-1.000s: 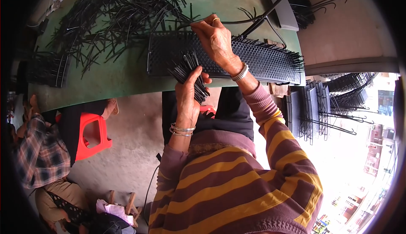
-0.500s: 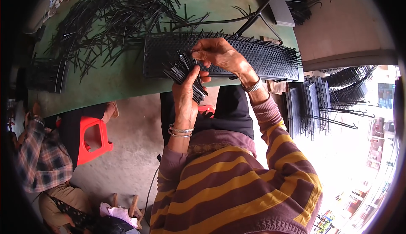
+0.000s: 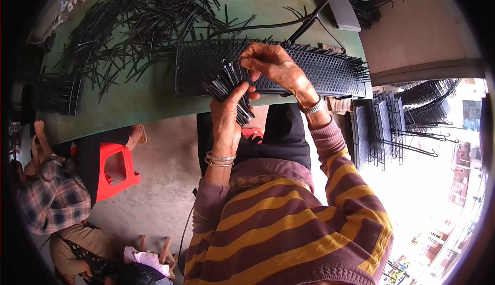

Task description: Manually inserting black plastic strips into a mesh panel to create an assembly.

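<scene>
My left hand (image 3: 226,114) is closed around a bundle of thin black strips (image 3: 223,85), some with small pale ends, that fan out above the fingers. Just right of the bundle's upper end, my right hand (image 3: 278,68) is pinched, thumb against fingertips; whatever lies between them is too small to make out. Beneath both hands, along the near table edge, lies a long black perforated panel (image 3: 304,71). A row of short black strips (image 3: 356,66) stands out along its far edge and right end.
A large loose pile of black strips (image 3: 139,22) covers the far left of the green table (image 3: 134,104). A black metal stand (image 3: 309,19) rises behind the panel. Racks with hooked rods (image 3: 381,125) stand at right. At left, a person in a plaid shirt (image 3: 64,192) sits near a red stool (image 3: 121,171).
My right hand has shifted slightly right, its fingertips a little farther from the bundle. The left hand keeps its hold, almost still. The person at left has moved an arm up toward the table edge.
</scene>
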`<state>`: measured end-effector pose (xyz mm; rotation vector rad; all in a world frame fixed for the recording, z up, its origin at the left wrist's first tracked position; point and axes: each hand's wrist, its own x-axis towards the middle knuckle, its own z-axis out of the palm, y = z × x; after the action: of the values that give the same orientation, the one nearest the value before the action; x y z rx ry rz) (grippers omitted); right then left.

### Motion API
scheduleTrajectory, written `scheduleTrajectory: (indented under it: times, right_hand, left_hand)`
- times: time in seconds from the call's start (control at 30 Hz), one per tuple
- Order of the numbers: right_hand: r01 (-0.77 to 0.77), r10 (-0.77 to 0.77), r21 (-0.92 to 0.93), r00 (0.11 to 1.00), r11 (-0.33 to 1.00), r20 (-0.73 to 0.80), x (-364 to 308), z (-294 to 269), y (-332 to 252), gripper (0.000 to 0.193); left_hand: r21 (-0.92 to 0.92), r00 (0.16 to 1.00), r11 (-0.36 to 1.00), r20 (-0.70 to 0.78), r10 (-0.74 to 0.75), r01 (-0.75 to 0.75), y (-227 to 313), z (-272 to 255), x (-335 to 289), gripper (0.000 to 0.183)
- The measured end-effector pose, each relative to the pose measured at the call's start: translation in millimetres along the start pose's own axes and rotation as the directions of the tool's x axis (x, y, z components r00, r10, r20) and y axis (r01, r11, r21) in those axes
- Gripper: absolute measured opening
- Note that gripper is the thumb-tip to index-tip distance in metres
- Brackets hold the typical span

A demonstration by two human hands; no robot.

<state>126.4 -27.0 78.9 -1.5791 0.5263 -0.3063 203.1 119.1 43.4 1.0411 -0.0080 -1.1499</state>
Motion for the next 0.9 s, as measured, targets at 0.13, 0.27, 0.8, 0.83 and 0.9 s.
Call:
scheduleTrajectory:
  times: [0.13, 0.27, 0.8, 0.83, 0.9]
  right_hand:
    - [-0.018, 0.018, -0.026, 1.0, 0.999, -0.011, -1.5, -6.3, -5.2, 0.013]
    - [0.155, -0.161, -0.045, 0.952, 0.987, -0.259, 4.0, -9.7, -11.1, 0.01]
    - [0.303, -0.535, -0.556, 0.783, 0.774, -0.318, 40.7, -1.5, 15.2, 0.005]
    - [0.313, -0.542, -0.582, 0.796, 0.75, -0.271, 42.6, 1.4, 14.3, 0.005]
    - [0.351, -0.549, -0.551, 0.8, 0.757, -0.244, 38.1, 1.7, 6.5, 0.004]
  left_hand:
    - [-0.009, 1.0, 1.0, -0.003, -0.019, 0.019, 0.0, 2.9, 1.8, 0.024]
    - [-0.156, 0.997, 0.987, -0.061, -0.052, 0.042, -3.6, -3.7, 9.7, 0.021]
    - [0.166, 0.974, 0.982, -0.193, 0.12, -0.088, 47.1, -167.2, -24.8, 0.014]
    - [0.578, 0.915, 0.814, -0.292, 0.279, -0.064, 27.4, -217.3, -26.6, 0.016]
    - [0.561, 0.847, 0.827, -0.457, 0.272, 0.037, 14.8, -237.5, -37.3, 0.018]
